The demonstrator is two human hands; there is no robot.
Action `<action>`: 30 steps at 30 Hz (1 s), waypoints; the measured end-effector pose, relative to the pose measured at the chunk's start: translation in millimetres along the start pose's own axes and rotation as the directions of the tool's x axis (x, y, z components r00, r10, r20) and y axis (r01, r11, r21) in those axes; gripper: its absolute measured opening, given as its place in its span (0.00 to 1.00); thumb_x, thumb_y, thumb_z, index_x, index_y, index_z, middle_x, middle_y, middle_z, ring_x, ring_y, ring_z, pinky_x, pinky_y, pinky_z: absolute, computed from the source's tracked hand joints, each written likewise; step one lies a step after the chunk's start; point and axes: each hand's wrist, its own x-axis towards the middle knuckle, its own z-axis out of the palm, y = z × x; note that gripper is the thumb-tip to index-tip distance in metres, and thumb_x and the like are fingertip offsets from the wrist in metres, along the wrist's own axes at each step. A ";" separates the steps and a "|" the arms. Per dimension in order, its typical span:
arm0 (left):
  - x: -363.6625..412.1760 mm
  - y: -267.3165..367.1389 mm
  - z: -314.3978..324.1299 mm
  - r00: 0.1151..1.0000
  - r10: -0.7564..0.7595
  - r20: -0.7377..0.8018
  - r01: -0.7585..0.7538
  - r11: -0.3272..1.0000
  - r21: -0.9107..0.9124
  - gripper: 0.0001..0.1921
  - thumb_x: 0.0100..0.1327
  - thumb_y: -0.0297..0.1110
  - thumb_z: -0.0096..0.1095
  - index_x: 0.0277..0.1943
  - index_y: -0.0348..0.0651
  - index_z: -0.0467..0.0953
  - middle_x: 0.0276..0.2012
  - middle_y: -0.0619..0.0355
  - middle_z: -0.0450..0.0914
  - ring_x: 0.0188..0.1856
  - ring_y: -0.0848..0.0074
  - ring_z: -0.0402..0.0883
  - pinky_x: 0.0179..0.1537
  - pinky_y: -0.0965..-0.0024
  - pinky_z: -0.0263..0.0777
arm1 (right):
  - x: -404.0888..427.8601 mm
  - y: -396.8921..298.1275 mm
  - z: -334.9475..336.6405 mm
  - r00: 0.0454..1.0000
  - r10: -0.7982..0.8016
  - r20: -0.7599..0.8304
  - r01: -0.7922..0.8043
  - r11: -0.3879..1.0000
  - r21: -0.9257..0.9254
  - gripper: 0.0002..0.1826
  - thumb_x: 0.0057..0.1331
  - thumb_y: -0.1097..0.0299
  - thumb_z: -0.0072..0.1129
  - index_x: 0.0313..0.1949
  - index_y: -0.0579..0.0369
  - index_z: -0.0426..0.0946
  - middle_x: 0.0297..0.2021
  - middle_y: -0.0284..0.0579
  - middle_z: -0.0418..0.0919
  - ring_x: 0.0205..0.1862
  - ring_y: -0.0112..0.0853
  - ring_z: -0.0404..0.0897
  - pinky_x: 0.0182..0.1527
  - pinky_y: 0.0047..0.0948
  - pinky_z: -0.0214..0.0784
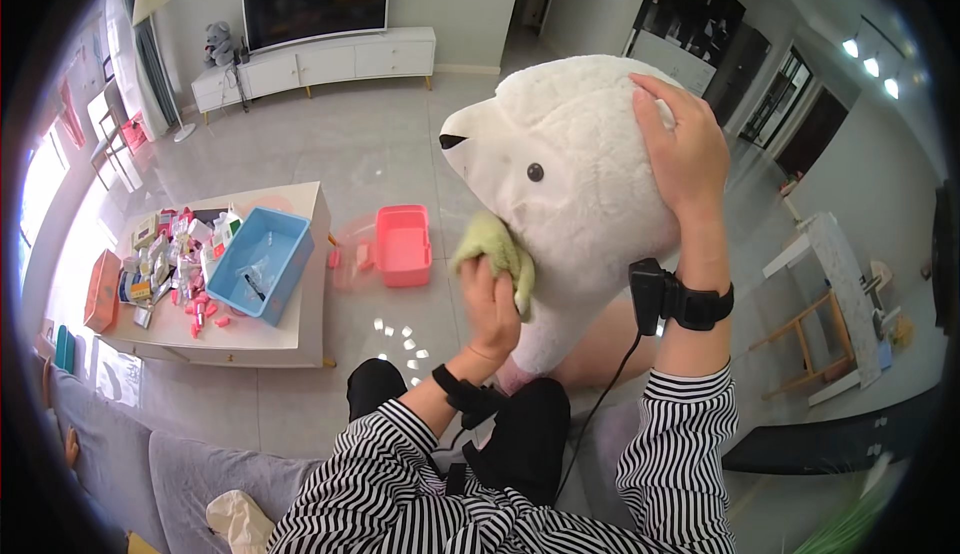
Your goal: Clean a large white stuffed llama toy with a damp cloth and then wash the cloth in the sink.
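Observation:
A large white plush animal (600, 194) stands before me, tilted, with its black nose pointing to the left and one black eye showing. My right hand (686, 153) grips the back of its head, the thumb and fingers spread over the fur. In my left hand (489, 310) is a bunched light-green cloth (491, 246), pressed against the plush below its snout. The cloth is slightly blurred. The toy's pinkish lower end (517, 374) comes down beside my black-trousered knee. Its far side is hidden.
A white coffee table (262, 344) to the left carries a blue bin (292, 284), an orange box (101, 291) and many small packages (161, 254). On the tiled floor lies a pink box (405, 273). A grey sofa (217, 456) is behind me. A cable (604, 411) hangs from my right wrist strap.

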 end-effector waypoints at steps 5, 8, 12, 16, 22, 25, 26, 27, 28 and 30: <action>61.6 38.5 1.9 0.970 0.234 -0.063 -0.232 0.972 0.033 0.19 0.60 0.25 0.51 0.54 0.28 0.72 0.58 0.34 0.67 0.57 0.42 0.67 0.59 0.51 0.61 | -1.9 -10.3 9.1 1.000 -0.006 0.014 0.006 1.000 0.020 0.16 0.63 0.53 0.54 0.42 0.46 0.84 0.43 0.40 0.83 0.51 0.39 0.77 0.54 0.36 0.66; 55.7 29.6 9.7 0.924 0.381 -0.027 -0.352 0.876 0.329 0.20 0.58 0.26 0.53 0.53 0.28 0.72 0.60 0.33 0.65 0.60 0.41 0.65 0.62 0.48 0.59 | 0.3 -14.6 11.1 1.000 -0.023 -0.001 0.023 0.999 -0.023 0.16 0.63 0.53 0.54 0.41 0.46 0.84 0.43 0.40 0.83 0.49 0.39 0.77 0.53 0.36 0.67; -20.8 -16.4 18.8 0.933 0.267 0.243 -0.303 0.945 0.125 0.21 0.57 0.29 0.58 0.55 0.35 0.73 0.60 0.40 0.68 0.61 0.46 0.66 0.62 0.48 0.58 | -0.3 -3.0 4.2 1.000 -0.007 -0.010 0.007 1.000 -0.002 0.16 0.63 0.52 0.55 0.42 0.45 0.84 0.42 0.41 0.83 0.48 0.39 0.78 0.51 0.35 0.68; -93.6 -46.4 17.1 0.859 -0.201 0.471 0.286 0.951 -0.117 0.25 0.54 0.32 0.63 0.57 0.42 0.73 0.58 0.49 0.72 0.61 0.50 0.68 0.62 0.52 0.59 | -3.0 -2.0 4.4 1.000 0.012 0.008 -0.012 1.000 -0.005 0.16 0.63 0.51 0.54 0.42 0.43 0.84 0.43 0.41 0.83 0.48 0.39 0.78 0.51 0.35 0.69; -119.3 -37.9 -21.7 0.796 -0.128 0.592 0.133 0.991 0.035 0.22 0.62 0.29 0.55 0.60 0.38 0.69 0.56 0.45 0.73 0.59 0.55 0.71 0.61 0.61 0.64 | -0.6 5.0 8.2 0.995 0.077 0.063 -0.077 0.997 0.002 0.17 0.64 0.50 0.52 0.44 0.41 0.83 0.42 0.42 0.83 0.50 0.39 0.78 0.52 0.33 0.69; -99.9 -8.1 -47.8 0.262 -0.570 0.779 0.654 0.698 0.291 0.19 0.69 0.33 0.46 0.60 0.39 0.69 0.56 0.46 0.73 0.59 0.62 0.73 0.60 0.63 0.65 | -1.9 7.1 -0.2 0.991 0.119 0.065 -0.126 0.985 0.117 0.19 0.66 0.49 0.51 0.49 0.42 0.81 0.47 0.42 0.82 0.52 0.37 0.78 0.55 0.30 0.66; -102.5 -11.2 -52.3 0.208 -0.583 0.785 0.740 0.618 0.263 0.21 0.74 0.38 0.38 0.63 0.38 0.66 0.58 0.47 0.73 0.59 0.67 0.73 0.60 0.64 0.65 | -4.6 6.9 -4.1 0.989 0.133 0.065 -0.143 0.974 0.175 0.21 0.66 0.49 0.50 0.52 0.42 0.80 0.49 0.43 0.81 0.53 0.36 0.77 0.57 0.29 0.64; -101.4 -9.7 -59.1 0.188 -0.580 0.793 0.896 0.432 0.104 0.22 0.74 0.39 0.39 0.64 0.37 0.65 0.59 0.47 0.72 0.59 0.66 0.73 0.61 0.64 0.65 | -9.3 2.8 -6.6 0.993 0.111 0.035 -0.115 0.980 0.165 0.21 0.66 0.50 0.51 0.53 0.44 0.79 0.51 0.43 0.80 0.54 0.35 0.76 0.57 0.29 0.63; -101.1 -7.1 -64.7 0.167 -0.570 0.805 0.977 0.204 -0.058 0.23 0.74 0.40 0.39 0.65 0.36 0.63 0.60 0.47 0.71 0.60 0.66 0.72 0.61 0.63 0.65 | -16.5 -0.7 -10.8 0.996 0.090 0.006 -0.090 0.985 0.149 0.22 0.67 0.50 0.51 0.55 0.45 0.78 0.53 0.43 0.78 0.55 0.34 0.75 0.58 0.28 0.63; -91.3 3.5 -77.6 0.156 -0.503 0.850 0.951 -0.156 -0.266 0.27 0.74 0.45 0.39 0.66 0.33 0.59 0.62 0.46 0.69 0.62 0.62 0.71 0.63 0.60 0.64 | -35.0 -5.2 -18.6 0.990 0.029 -0.136 -0.005 0.985 0.172 0.21 0.67 0.54 0.51 0.55 0.50 0.77 0.53 0.44 0.78 0.56 0.35 0.75 0.59 0.29 0.63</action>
